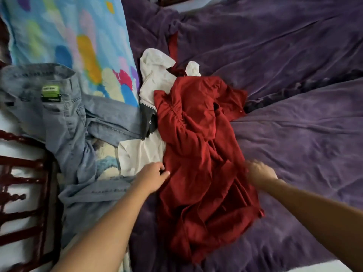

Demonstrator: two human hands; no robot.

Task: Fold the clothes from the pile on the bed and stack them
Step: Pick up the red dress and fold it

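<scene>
Purple blanket (284, 65) covers most of bed, wrinkled. Colourful pillow (64, 36) upper left w/ pastel blotches. Red garment (196, 144) lies crumpled at centre on blanket, unfolded, strap trailing toward top. Light blue jeans (64, 122) sprawl left, waistband w/ green tag on pillow edge. White garment (151, 79) w/ dark panel sits btwn jeans & red piece, partly under the red. Dark wood bed frame (23, 173) far left. Left hand (152, 176) at red garment's left edge, fingers curled, pinching fabric. Right hand (259, 171) on its right edge, blurred; grip can't tell.

Dim soft light, blurred right hand (260, 172)
</scene>
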